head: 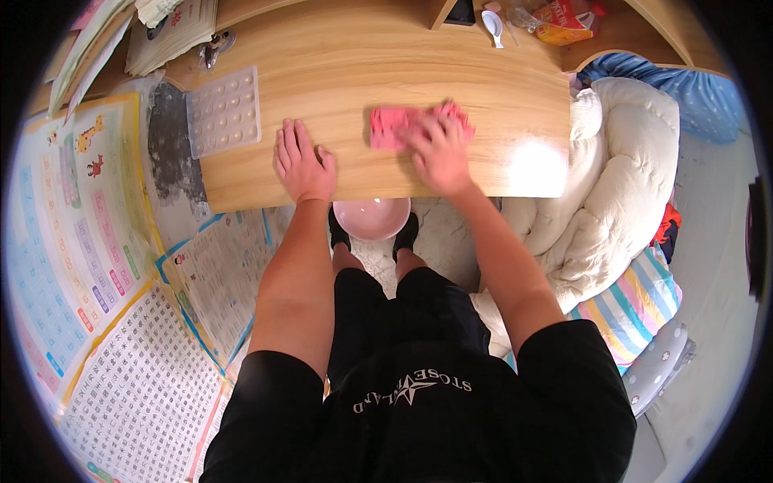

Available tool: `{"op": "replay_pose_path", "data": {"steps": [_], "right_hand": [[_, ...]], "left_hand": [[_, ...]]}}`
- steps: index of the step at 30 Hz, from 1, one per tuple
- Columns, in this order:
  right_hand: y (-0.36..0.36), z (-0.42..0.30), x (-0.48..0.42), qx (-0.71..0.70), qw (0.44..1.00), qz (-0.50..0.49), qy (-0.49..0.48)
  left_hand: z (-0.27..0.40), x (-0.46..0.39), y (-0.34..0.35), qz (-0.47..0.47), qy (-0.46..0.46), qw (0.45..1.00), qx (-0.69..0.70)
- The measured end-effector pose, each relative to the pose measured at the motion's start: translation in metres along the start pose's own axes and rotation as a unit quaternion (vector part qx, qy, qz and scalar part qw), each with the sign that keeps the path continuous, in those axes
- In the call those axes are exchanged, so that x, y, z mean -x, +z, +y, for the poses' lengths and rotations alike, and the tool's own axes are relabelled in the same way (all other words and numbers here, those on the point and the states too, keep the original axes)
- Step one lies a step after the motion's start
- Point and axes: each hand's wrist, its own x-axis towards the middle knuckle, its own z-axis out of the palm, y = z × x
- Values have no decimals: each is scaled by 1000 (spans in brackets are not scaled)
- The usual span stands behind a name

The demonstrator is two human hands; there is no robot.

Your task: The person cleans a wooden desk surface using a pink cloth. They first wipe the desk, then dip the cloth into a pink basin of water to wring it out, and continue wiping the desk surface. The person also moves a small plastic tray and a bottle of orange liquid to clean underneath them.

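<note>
My right hand (441,154) rests on a pink cloth (386,128) on the wooden desk (338,72). The cloth bunches up under and beyond my fingers, and its left part lies flatter. Slight blur covers the fingertips, so their exact hold is hard to see. Left of the cloth, my left hand (306,168) lies palm down on the desk near its front edge, with nothing in it and the thumb spread away. A pale plastic tray with round bumps (224,111) lies beyond it, at the desk's left side.
A pink basin (372,218) stands on the floor between my feet, partly under the desk edge. At the back right are a white spoon (493,27) and a red-and-yellow packet (564,24). A cream quilt (634,151) borders the right; wall charts (90,217) hang left.
</note>
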Motion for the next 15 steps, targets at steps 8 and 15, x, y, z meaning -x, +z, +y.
{"op": "replay_pose_path", "data": {"steps": [8, 15], "right_hand": [[3, -13, 13, 62, 997, -13, -37], [42, 43, -166, 97, 995, -7, 22]], "left_hand": [[1, 0, -2, -14, -13, 1000, -12], [6, -4, -4, -14, -8, 1000, 23]]}}
